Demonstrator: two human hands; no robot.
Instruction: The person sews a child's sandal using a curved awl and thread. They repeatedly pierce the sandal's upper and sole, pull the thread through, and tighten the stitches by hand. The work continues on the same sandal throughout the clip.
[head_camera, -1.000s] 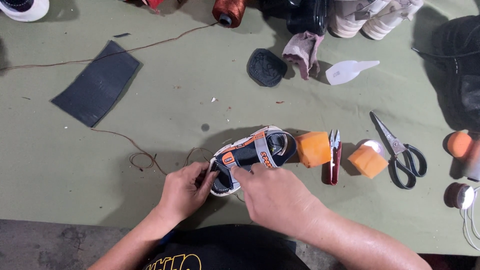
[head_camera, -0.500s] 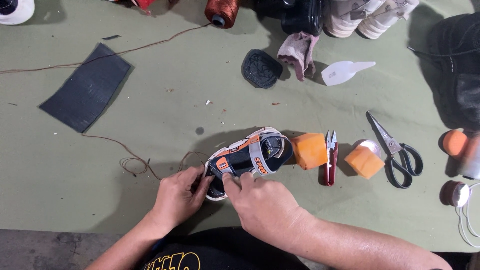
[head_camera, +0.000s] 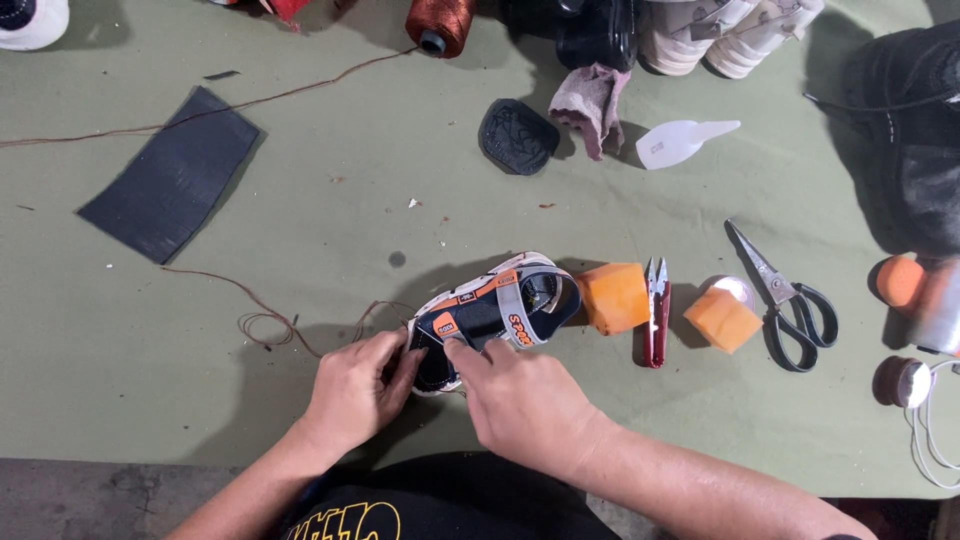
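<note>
The olive-green cloth-covered tabletop (head_camera: 150, 400) carries everything here, and its near edge runs just under your wrists. Toward its far left corner lies the flat dark grey rubber sheet (head_camera: 172, 175), with a thin brown thread (head_camera: 250, 300) trailing from it to a loose tangle just beside your left hand (head_camera: 352, 395). That tangle is one risk: a shift of your wrist could snag it and drag it across the work. The small navy, orange and grey strapped sandal (head_camera: 495, 315) sits near the middle of the near edge. Your left hand pinches its toe end from the left, while your right hand (head_camera: 522, 405) presses fingertips onto the front strap; both hands grip the sandal and neither is clenched into a fist. Because the sandal rests tilted on its side, uneven pressure could let it roll or slip out of your fingers. Just right of its heel stands an orange foam block (head_camera: 613, 297), touching or nearly so; a slide would knock it. Beyond that lie red-handled thread snips (head_camera: 655, 315), points away from you, and black-handled steel scissors (head_camera: 785, 300), both sharp and near enough to catch a careless reach.
</note>
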